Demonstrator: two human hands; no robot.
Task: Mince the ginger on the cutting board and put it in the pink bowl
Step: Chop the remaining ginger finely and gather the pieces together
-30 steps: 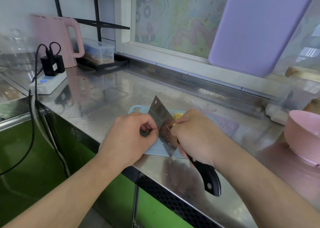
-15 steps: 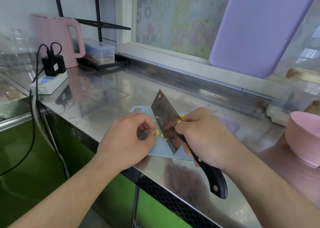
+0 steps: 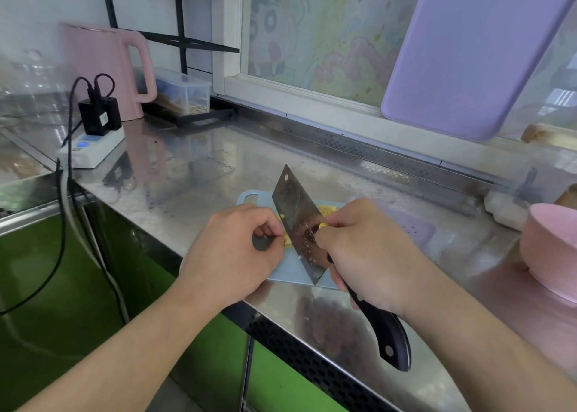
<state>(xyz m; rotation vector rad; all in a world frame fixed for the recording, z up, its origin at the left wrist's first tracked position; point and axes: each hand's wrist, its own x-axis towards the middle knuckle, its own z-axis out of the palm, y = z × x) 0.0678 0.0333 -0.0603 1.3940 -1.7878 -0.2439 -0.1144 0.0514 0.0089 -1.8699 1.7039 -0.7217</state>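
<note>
A small light-blue cutting board [image 3: 292, 275] lies on the steel counter near its front edge. Yellow ginger pieces [image 3: 286, 239] sit on it, with more chopped ginger [image 3: 327, 208] behind the blade. My right hand [image 3: 368, 252] grips the black handle of a cleaver [image 3: 296, 211], its blade tilted over the board. My left hand [image 3: 231, 252] rests on the board with curled fingers at the ginger, just left of the blade; whether they pinch it I cannot tell. The pink bowl [image 3: 549, 249] stands at the right edge of the view.
A pink kettle [image 3: 106, 68], a power strip with black plugs [image 3: 93, 143] and a clear container [image 3: 184, 89] stand at the back left. A purple board [image 3: 474, 52] leans against the window. The steel counter [image 3: 175, 174] ends just in front of the cutting board.
The cleaver has shifted slightly right and lifted, uncovering ginger pieces between the blade and my left fingers. My left hand stays almost in place.
</note>
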